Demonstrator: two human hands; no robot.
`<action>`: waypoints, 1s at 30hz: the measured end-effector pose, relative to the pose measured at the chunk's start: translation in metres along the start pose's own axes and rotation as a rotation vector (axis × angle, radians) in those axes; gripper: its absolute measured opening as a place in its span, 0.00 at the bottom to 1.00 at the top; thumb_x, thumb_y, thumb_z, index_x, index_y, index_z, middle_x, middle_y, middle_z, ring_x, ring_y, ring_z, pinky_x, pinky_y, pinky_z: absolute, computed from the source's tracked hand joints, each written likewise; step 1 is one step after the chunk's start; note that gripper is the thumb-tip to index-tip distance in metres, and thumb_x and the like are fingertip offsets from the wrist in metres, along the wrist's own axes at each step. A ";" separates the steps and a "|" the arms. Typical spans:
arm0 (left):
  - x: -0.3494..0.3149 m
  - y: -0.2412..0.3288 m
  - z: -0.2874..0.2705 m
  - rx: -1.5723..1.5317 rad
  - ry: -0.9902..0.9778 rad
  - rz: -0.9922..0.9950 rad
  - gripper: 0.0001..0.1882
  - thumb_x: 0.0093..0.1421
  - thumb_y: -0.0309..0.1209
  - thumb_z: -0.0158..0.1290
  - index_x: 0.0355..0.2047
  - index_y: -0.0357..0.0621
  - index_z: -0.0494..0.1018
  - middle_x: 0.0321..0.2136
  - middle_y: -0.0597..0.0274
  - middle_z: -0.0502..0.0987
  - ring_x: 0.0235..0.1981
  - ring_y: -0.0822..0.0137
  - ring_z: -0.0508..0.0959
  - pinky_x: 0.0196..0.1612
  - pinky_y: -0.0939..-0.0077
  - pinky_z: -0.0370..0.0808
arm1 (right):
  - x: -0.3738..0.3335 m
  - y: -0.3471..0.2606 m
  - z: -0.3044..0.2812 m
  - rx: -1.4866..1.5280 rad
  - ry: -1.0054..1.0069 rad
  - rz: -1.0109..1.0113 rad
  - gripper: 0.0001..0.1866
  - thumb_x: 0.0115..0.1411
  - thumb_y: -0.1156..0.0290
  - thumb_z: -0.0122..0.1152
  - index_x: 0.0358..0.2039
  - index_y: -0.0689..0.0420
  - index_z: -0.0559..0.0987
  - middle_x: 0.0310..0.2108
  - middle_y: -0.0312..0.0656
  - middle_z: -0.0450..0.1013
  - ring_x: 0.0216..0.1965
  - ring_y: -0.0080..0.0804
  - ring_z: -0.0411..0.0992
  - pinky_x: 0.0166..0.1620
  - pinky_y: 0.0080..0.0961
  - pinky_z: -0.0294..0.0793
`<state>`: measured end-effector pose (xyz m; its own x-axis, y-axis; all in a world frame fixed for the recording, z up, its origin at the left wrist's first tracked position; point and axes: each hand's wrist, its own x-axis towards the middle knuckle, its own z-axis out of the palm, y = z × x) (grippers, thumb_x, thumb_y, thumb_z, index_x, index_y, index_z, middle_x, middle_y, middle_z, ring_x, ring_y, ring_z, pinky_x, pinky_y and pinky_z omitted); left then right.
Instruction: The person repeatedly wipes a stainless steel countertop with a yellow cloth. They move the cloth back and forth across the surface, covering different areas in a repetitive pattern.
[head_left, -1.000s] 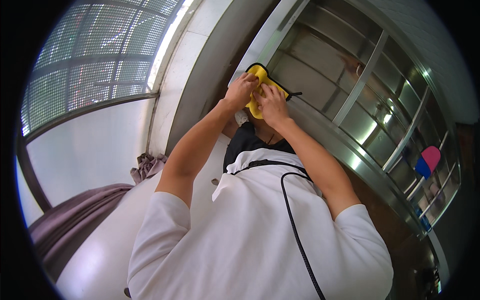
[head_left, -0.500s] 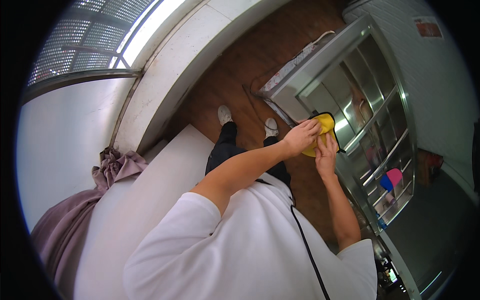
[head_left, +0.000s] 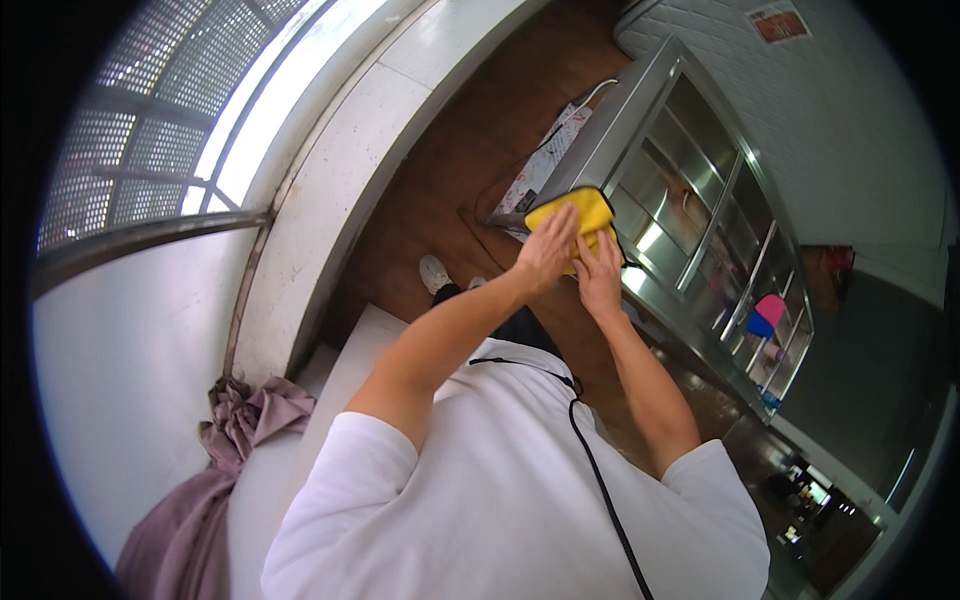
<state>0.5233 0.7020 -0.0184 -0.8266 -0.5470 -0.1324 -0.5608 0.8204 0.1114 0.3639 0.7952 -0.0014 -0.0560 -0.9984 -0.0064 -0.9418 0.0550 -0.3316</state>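
Note:
A yellow cloth (head_left: pixel 594 206) with dark edging is in front of me, beside the near edge of a steel cabinet (head_left: pixel 640 190). My left hand (head_left: pixel 548 245) lies across its near left part, fingers pressed together on the fabric. At the lower right part, my right hand (head_left: pixel 600 275) grips it, fingers pointing up over the yellow side. The two hands almost touch. The cloth looks folded; its underside and my thumbs are largely hidden. Whether it touches the cabinet, I cannot tell.
Inside the cabinet's shelves is a pink and blue item (head_left: pixel 767 314). A cable and a patterned sheet (head_left: pixel 540 160) lie by its left side on the brown floor (head_left: pixel 450 150). Left stand a pale ledge (head_left: pixel 335 180), a window and a bunched mauve curtain (head_left: pixel 200 500).
My view has turned, so the cabinet and cloth appear further left. Both hands stay on the cloth, which shows more of its yellow face now.

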 end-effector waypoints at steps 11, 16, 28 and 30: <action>0.005 -0.037 0.001 -0.236 0.069 0.289 0.38 0.67 0.37 0.57 0.76 0.39 0.63 0.79 0.55 0.58 0.81 0.55 0.53 0.81 0.57 0.52 | -0.018 -0.033 0.009 0.065 0.031 0.255 0.25 0.69 0.66 0.67 0.66 0.55 0.81 0.76 0.61 0.60 0.76 0.67 0.55 0.77 0.52 0.57; 0.036 -0.064 -0.007 -0.301 0.028 0.359 0.40 0.62 0.34 0.62 0.74 0.41 0.65 0.78 0.57 0.60 0.81 0.57 0.55 0.81 0.58 0.55 | 0.013 -0.053 0.020 0.057 0.087 0.301 0.25 0.67 0.66 0.68 0.65 0.54 0.81 0.74 0.62 0.62 0.74 0.69 0.58 0.75 0.53 0.61; 0.154 -0.136 -0.052 -0.136 -0.251 0.756 0.41 0.60 0.30 0.65 0.74 0.47 0.67 0.77 0.62 0.63 0.80 0.58 0.57 0.82 0.58 0.55 | 0.114 -0.074 0.024 0.130 0.294 0.570 0.28 0.63 0.64 0.72 0.62 0.59 0.79 0.65 0.65 0.68 0.65 0.65 0.65 0.71 0.57 0.61; 0.182 -0.147 -0.057 -0.174 -0.276 0.755 0.42 0.59 0.32 0.66 0.74 0.49 0.67 0.77 0.63 0.63 0.81 0.57 0.56 0.82 0.59 0.55 | 0.141 -0.068 0.025 0.022 0.317 0.590 0.28 0.63 0.65 0.72 0.62 0.59 0.79 0.63 0.66 0.69 0.64 0.65 0.66 0.70 0.54 0.64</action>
<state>0.4526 0.4728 -0.0030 -0.9554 0.2211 -0.1960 0.1233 0.9012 0.4154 0.4284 0.6507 -0.0032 -0.6578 -0.7485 0.0839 -0.7164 0.5873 -0.3766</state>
